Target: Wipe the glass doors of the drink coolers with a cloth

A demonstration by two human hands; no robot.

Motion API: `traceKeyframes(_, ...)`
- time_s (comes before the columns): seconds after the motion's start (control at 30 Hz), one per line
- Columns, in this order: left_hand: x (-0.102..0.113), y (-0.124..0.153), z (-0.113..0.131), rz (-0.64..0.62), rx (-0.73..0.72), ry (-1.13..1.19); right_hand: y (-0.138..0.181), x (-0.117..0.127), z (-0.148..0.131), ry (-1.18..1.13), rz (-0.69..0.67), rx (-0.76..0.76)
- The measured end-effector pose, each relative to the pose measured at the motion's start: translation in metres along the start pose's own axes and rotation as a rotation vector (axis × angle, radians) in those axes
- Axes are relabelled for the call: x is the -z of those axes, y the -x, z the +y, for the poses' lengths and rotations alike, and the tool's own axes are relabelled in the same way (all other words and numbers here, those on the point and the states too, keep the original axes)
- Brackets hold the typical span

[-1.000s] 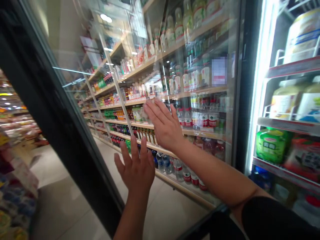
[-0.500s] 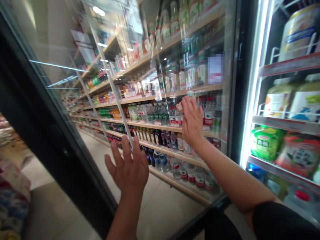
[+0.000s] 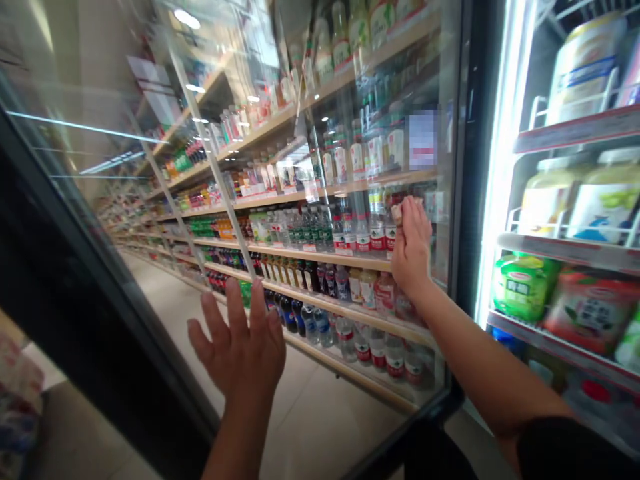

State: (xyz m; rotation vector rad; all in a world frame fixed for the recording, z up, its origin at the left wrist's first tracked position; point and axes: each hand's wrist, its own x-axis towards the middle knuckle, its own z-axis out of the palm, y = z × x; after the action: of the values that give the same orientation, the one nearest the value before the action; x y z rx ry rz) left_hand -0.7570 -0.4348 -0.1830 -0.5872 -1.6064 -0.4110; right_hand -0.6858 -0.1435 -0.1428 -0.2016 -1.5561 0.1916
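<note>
My left hand [image 3: 235, 340] is open with fingers spread, flat on or just off the glass door [image 3: 150, 220] of a drinks fridge, low and near the middle. My right hand [image 3: 413, 250] lies flat on the same glass, higher and close to the door's right edge, fingers stretched upward. A small pale patch shows at its fingertips; I cannot make out whether it is an object or a reflection. The door stands swung open, its dark frame [image 3: 75, 287] running down the left.
Through the glass I see long shop shelves [image 3: 320, 257] full of bottles and a tiled aisle floor [image 3: 325, 427]. On the right is the lit fridge interior, with wire shelves [image 3: 565, 247], a green pack [image 3: 523, 287] and large bottles [image 3: 547, 193]. A bright light strip [image 3: 493, 167] edges the opening.
My right hand has slid to the right across the glass, from the middle to near the door's right edge. My left hand has drifted slightly left. The view has shifted with the door.
</note>
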Motion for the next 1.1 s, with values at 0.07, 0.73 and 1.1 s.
traceKeyframes(0.07, 0.001, 0.0, 0.001, -0.002, 0.007, -0.005, 0.006, 0.002, 0.01, -0.006, -0.001, -0.011)
traceKeyframes(0.73, -0.003, 0.003, -0.004, 0.018, -0.024, 0.007, -0.094, -0.005, 0.031, -0.049, 0.04, 0.069)
traceKeyframes(1.1, -0.001, 0.003, -0.002, 0.025, -0.028, -0.004, -0.053, -0.017, -0.07, -0.013, -0.075, 0.413)
